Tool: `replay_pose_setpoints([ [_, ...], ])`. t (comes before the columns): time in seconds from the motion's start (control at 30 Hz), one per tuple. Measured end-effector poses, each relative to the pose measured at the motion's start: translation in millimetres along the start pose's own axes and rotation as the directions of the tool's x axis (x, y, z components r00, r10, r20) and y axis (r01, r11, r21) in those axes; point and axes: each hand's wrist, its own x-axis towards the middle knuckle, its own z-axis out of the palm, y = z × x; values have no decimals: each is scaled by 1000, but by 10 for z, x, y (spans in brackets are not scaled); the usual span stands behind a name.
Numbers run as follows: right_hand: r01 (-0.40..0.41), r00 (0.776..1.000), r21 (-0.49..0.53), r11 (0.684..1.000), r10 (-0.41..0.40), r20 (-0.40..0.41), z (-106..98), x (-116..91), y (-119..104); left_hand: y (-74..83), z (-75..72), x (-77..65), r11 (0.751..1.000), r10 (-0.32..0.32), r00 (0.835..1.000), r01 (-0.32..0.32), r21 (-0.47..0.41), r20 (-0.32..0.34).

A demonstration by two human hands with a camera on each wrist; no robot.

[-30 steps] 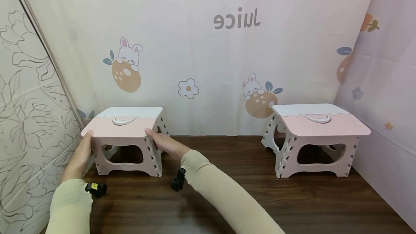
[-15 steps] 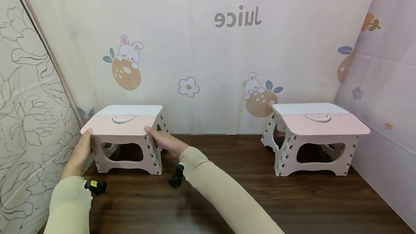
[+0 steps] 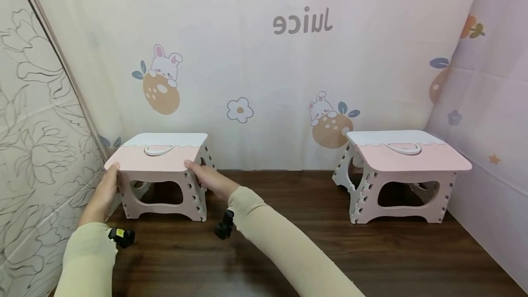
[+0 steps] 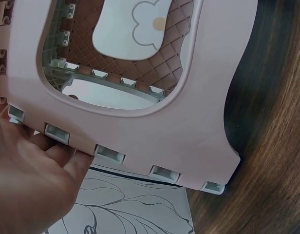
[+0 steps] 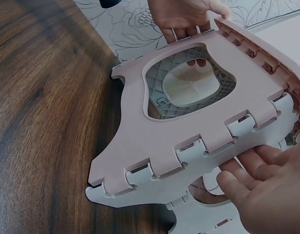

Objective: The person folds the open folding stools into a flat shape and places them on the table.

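Note:
A pink and white folding stool [image 3: 152,162] stands unfolded on the dark wood surface at the left of the head view, with a white handle [image 3: 158,150] on its top. My left hand [image 3: 101,196] grips its left side, thumb up at the edge of the top. In the left wrist view the fingers [image 4: 60,153] curl behind the hinged edge of the leg panel [image 4: 140,131]. On the opposite side my right hand [image 3: 212,181] holds the stool, thumb at the top's front right corner. Seen from the right wrist, those fingers [image 5: 237,183] reach in under the white side panel.
A second, matching folding stool [image 3: 412,157] stands unfolded at the right, apart from the first. Behind both hangs a pale printed curtain [image 3: 264,72]. A flower-patterned sheet [image 3: 37,150] lines the left side. Dark wood surface [image 3: 280,219] lies between the stools.

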Motion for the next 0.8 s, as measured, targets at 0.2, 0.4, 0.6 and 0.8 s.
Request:
replay_pose_setpoints([
  [0.2,-5,1000,4,1000,5,-28,6,-32,6,12,22,11,998,-50,999,50,23,-10],
  [0.4,6,1000,7,1000,-6,19,-37,-50,-8,-11,28,10,999,-44,999,44,11,1],
  [0.6,37,998,-1,999,-37,42,-82,-73,-20,-3,42,12,999,-39,999,39,0,2],
  [0.8,52,997,12,999,-53,53,-111,-91,17,13,86,3,1000,-14,1000,14,-16,15],
])
